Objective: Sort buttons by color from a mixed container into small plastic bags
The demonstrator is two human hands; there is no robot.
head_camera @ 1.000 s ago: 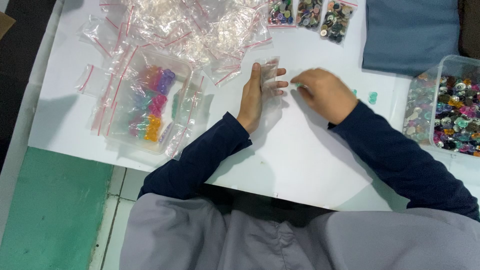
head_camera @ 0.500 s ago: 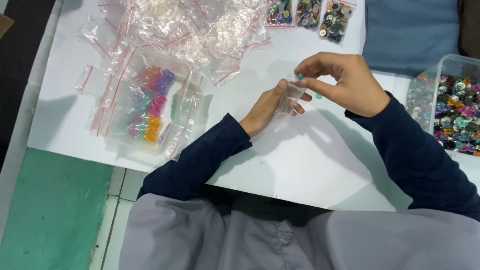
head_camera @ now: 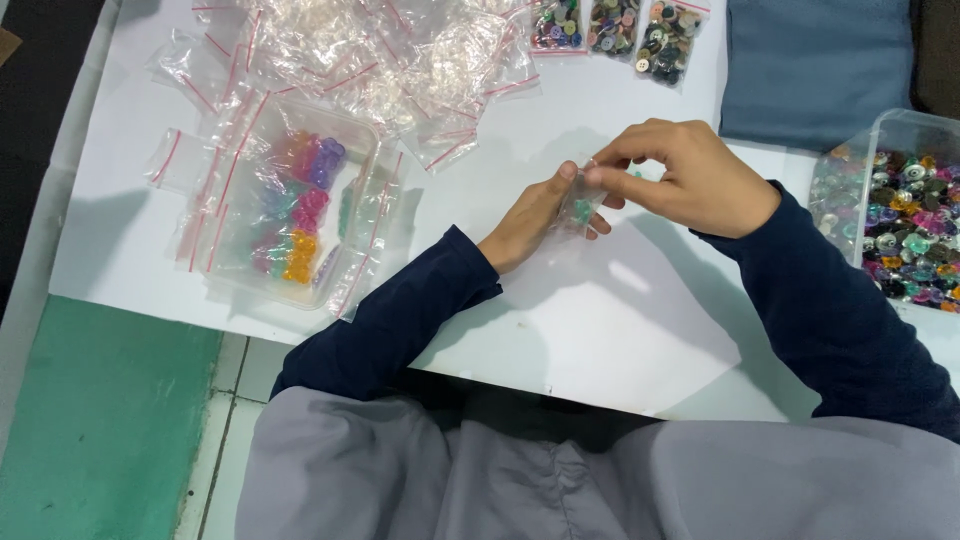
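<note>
Both hands pinch a small clear bag (head_camera: 580,208): left hand (head_camera: 530,215) underneath, right hand (head_camera: 680,180) closed on its top edge.

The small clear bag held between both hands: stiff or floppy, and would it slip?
The small clear bag probably stays floppy: it sags and creases between the left hand and right hand. It looks light, with only a few green pieces inside. The glossy film may be slippery, so pinching suits it.
</note>
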